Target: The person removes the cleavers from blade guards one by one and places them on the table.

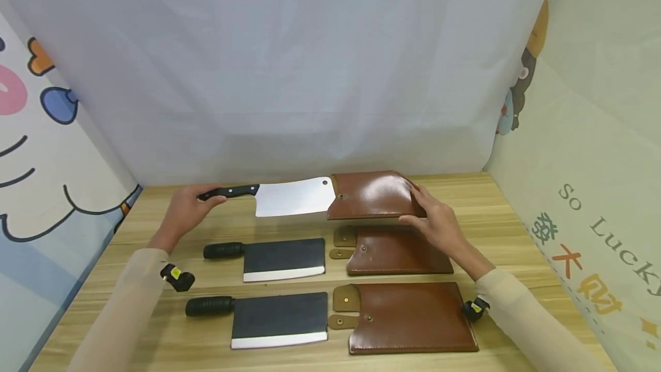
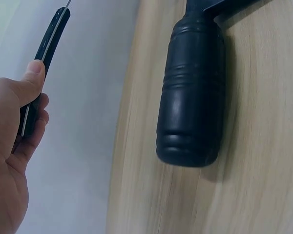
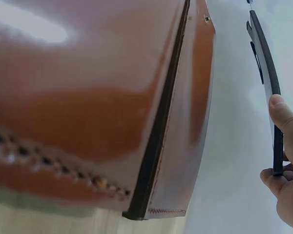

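My left hand [image 1: 187, 211] grips the black riveted handle [image 2: 50, 39] of a cleaver whose silver blade [image 1: 294, 197] points right. The far end of that blade meets the mouth of a glossy brown leather sheath [image 1: 369, 195], overlapping it in the head view. On the sheath's right end my right hand [image 1: 436, 220] has its hold, thumb on one face and fingers on the other, as the right wrist view also shows with the edge-on sheath [image 3: 268, 63]. Both things are held up near the table's back edge.
Two dark-bladed cleavers with black ribbed handles, one behind [image 1: 284, 258] and one in front [image 1: 280, 319], lie on the wooden table [image 1: 155, 337]. Right of them lie two brown sheaths with tan straps, one behind [image 1: 397, 252] and one in front [image 1: 413, 317]. A pale curtain [image 1: 330, 73] hangs behind.
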